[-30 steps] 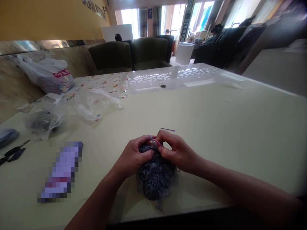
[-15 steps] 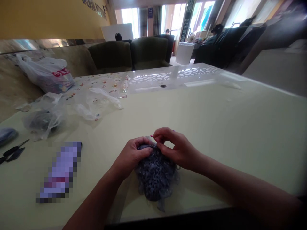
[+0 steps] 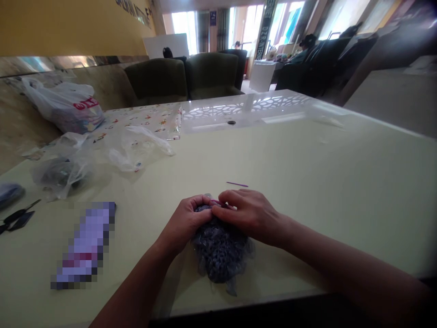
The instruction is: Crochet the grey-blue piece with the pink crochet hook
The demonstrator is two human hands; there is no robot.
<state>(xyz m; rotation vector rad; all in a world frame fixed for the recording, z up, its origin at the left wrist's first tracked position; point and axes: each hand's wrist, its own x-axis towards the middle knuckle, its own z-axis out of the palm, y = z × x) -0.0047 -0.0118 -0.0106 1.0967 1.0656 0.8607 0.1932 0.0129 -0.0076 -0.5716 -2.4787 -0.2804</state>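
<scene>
A dark grey-purple crocheted piece (image 3: pixel 221 255), with clear plastic bunched around it, lies at the table's near edge. My left hand (image 3: pixel 193 218) pinches its top edge between thumb and fingers. Close against those fingertips, my right hand (image 3: pixel 247 212) is closed on a thin pink crochet hook (image 3: pixel 215 201), whose tip reaches the top edge of the piece. Where the tip meets the stitches is hidden by the fingers. Just beyond my right hand, a slim purple needle (image 3: pixel 237 184) lies flat on the table.
Black scissors (image 3: pixel 18 218) and a blurred-out purple object (image 3: pixel 88 241) lie to the left. Behind them are a clear plastic bag (image 3: pixel 64 173), a crumpled bag (image 3: pixel 136 146) and a full white bag (image 3: pixel 78 109). Green chairs (image 3: pixel 211 73) stand beyond the table (image 3: pixel 307 182).
My right hand has moved slightly left and lowered, bringing the hook against the top edge beside my left fingers. The purple needle, mostly hidden before, now shows. My left hand keeps its pinch.
</scene>
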